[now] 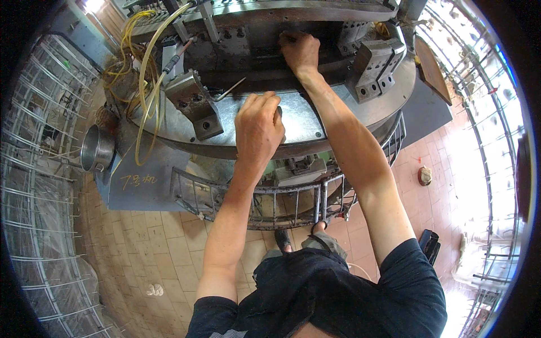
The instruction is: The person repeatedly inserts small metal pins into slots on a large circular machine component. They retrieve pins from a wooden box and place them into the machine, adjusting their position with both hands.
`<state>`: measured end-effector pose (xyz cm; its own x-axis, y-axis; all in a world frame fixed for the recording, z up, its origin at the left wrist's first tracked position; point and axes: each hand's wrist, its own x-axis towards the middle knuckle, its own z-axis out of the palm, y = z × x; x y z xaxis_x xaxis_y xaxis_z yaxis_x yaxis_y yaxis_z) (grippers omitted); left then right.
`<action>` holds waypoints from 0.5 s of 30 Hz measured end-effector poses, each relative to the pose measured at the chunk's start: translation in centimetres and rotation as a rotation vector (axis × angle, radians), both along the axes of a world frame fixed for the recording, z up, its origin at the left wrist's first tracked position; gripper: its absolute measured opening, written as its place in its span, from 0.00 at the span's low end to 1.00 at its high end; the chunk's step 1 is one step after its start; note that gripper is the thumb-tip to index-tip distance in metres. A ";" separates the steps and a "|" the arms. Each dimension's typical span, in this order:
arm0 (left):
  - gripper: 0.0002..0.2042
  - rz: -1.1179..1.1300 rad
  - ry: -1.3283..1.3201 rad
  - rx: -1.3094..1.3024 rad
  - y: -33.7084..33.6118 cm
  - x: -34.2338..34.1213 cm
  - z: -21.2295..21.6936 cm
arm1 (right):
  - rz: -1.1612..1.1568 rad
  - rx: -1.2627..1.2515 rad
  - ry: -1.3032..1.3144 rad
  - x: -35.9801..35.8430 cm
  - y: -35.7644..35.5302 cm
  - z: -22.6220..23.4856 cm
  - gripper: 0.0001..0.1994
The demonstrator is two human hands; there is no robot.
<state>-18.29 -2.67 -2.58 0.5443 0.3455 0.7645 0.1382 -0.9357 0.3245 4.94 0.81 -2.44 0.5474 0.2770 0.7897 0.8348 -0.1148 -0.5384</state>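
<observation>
My left hand [258, 125] is closed over the bright metal plate [296, 118] at the front of a machine. A dark bit shows at its right side, too hidden to name. Farther in, my right hand [301, 52] reaches into the dark recess [270, 36] of the machine. Its fingers are curled round something dark that I cannot make out. A thin bent metal rod [231, 89], like a hex key, sticks out beside the left steel bracket [197, 107], left of my left hand. To the right of my right forearm stands another bolted steel bracket [376, 70].
Yellowish hoses [145, 79] hang at the left, near a metal pot [97, 149]. A curved metal railing [282, 205] runs below the machine table, in front of my legs. Wire racks [39, 169] line the left side. A small round object [424, 176] lies on the tiled floor.
</observation>
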 end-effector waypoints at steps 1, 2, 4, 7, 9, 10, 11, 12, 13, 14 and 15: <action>0.08 -0.002 0.002 0.002 0.0 0.0 0.0 | -0.005 -0.008 -0.027 0.1 0.1 0.0 0.09; 0.08 -0.003 0.005 0.003 0.0 0.0 0.0 | -0.018 -0.026 -0.045 0.1 0.1 0.0 0.09; 0.09 -0.005 0.009 0.006 0.0 -0.1 0.0 | -0.030 -0.045 -0.134 0.2 0.1 -0.1 0.08; 0.09 -0.008 0.006 0.008 0.0 -0.1 0.0 | -0.071 -0.149 -0.207 0.2 -0.1 -0.3 0.08; 0.09 -0.005 -0.009 0.007 0.0 -0.1 0.1 | -0.106 -0.259 -0.185 -0.1 -0.3 -0.5 0.08; 0.09 -0.010 0.000 -0.003 0.0 -0.1 0.1 | -0.128 -0.324 -0.147 -0.3 -0.4 -0.6 0.08; 0.09 -0.014 0.004 -0.017 -0.1 -0.1 0.1 | -0.150 -0.437 -0.083 -0.4 -0.5 -0.7 0.08; 0.09 -0.019 0.009 -0.030 -0.1 -0.1 0.1 | -0.141 -0.340 -0.112 -0.5 -0.6 -0.8 0.08; 0.09 -0.022 0.011 -0.034 -0.1 -0.1 0.0 | -0.129 -0.286 -0.115 -0.6 -0.6 -0.8 0.08; 0.09 -0.022 0.015 -0.036 -0.1 -0.1 0.0 | -0.120 -0.223 -0.126 -0.6 -0.6 -0.8 0.08; 0.09 -0.021 0.022 -0.044 0.0 -0.1 0.0 | -0.119 -0.207 -0.120 -0.6 -0.5 -0.8 0.08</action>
<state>-18.41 -2.69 -2.54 0.5687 0.3663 0.7364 0.1261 -0.9236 0.3620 4.31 0.28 -3.25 0.4916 0.3790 0.7840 0.8654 -0.3133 -0.3912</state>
